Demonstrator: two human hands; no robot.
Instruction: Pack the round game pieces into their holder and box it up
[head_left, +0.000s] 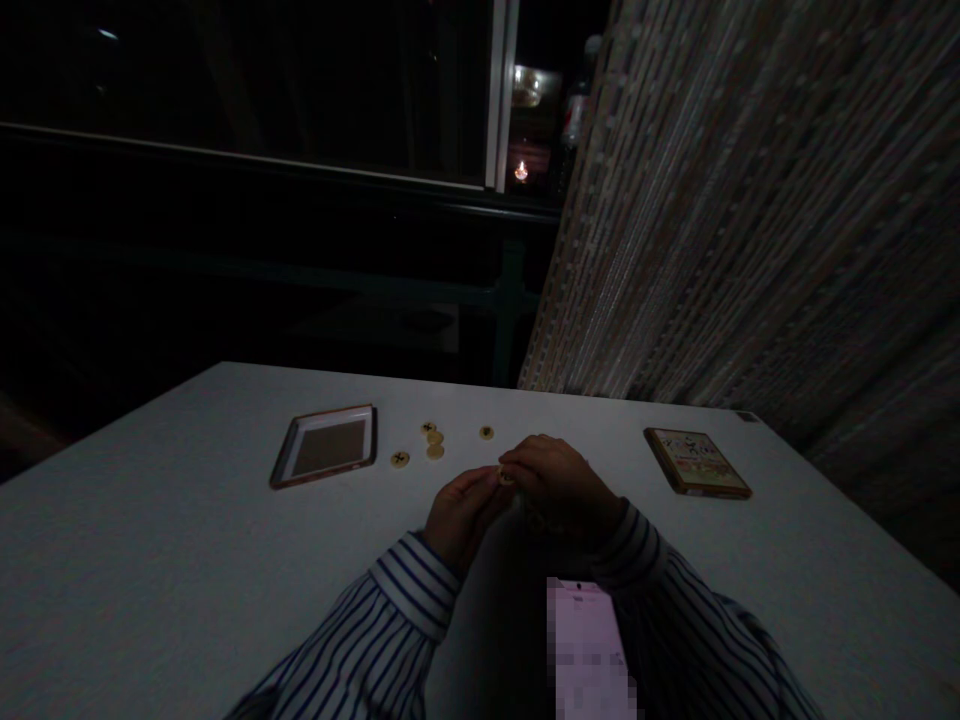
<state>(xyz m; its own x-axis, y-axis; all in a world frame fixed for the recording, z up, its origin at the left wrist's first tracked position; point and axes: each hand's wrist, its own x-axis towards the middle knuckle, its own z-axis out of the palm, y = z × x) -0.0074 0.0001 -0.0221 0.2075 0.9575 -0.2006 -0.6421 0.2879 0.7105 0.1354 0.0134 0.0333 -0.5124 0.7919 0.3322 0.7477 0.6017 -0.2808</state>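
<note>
My left hand [459, 515] and my right hand [556, 478] meet over the middle of a pale table [150, 540], fingers curled together. Between their fingertips sits a small round yellowish token [504, 476], pinched from both sides. Several more of these tokens [433, 440] lie loose on the table just beyond the hands, one token [487, 432] a little apart. Both forearms wear striped shirt sleeves. The scene is very dim.
An open shallow box tray [327, 446] with a reddish rim lies to the left of the tokens. A box lid with a printed picture [697, 462] lies at the right. A woven curtain [750, 200] hangs at the right; dark window behind.
</note>
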